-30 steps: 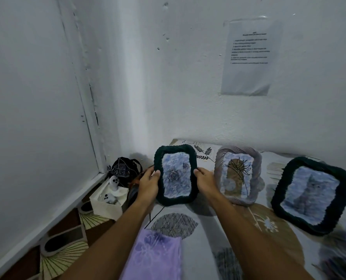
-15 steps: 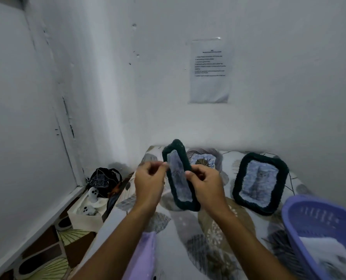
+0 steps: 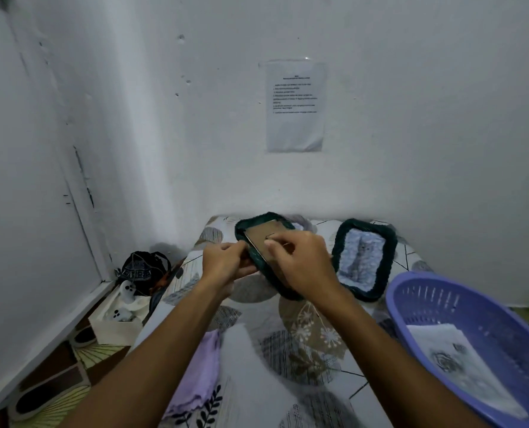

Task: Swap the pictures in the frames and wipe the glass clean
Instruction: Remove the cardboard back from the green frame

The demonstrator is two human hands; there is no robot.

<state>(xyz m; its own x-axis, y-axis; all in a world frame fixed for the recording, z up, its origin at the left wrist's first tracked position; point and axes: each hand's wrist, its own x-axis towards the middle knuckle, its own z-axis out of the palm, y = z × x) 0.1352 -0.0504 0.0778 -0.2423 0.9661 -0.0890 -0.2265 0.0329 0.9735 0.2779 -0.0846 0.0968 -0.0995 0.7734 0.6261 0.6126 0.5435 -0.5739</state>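
I hold a dark green woven picture frame [image 3: 258, 225] above the bed with its brown cardboard back [image 3: 261, 237] facing me. My left hand [image 3: 226, 262] grips the frame's left edge. My right hand [image 3: 303, 262] lies over the back, fingertips pinched at a small clip on the board. A second dark green frame [image 3: 365, 259] with a grey cat picture leans against the wall to the right. A pale frame [image 3: 301, 222] is mostly hidden behind the held one. A lilac cloth [image 3: 198, 372] lies on the bed under my left forearm.
A purple plastic basket [image 3: 436, 301] at the right holds a loose rose picture [image 3: 454, 366]. The bed wears a leaf-patterned sheet [image 3: 306, 341]. On the floor at left stand a white box [image 3: 115, 322] and a black bag [image 3: 142, 268]. A paper sheet [image 3: 295, 105] hangs on the wall.
I have turned the green frame from glass facing me, through edge-on, to its cardboard back up. My right hand has moved onto the back. The view has swung right, showing the basket.
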